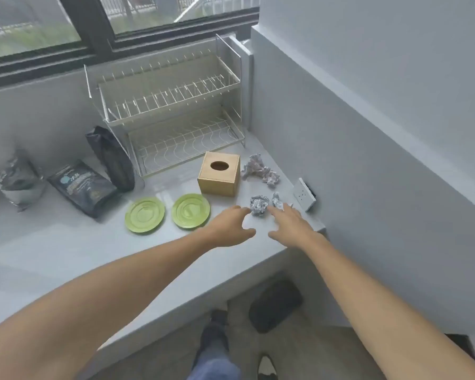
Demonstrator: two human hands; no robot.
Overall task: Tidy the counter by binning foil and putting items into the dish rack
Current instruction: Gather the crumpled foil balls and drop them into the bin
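Note:
Three crumpled foil pieces lie on the grey counter (66,242) near the right wall: a round foil ball (259,205), a small foil scrap (277,200) just right of it, and a larger foil wad (259,170) further back. My left hand (232,227) is open, its fingertips just left of the foil ball. My right hand (291,223) is open too, fingertips touching or nearly touching the small scrap. Two green plates (145,215) (191,211) lie flat left of my hands. A two-tier wire dish rack (170,116) stands at the back, holding nothing.
A wooden tissue box (219,173) sits between rack and foil. Three dark pouches (82,187) (110,158) (18,182) lie at the left. A white socket plate (303,194) leans on the right wall. A black bin (275,305) stands on the floor below the counter edge.

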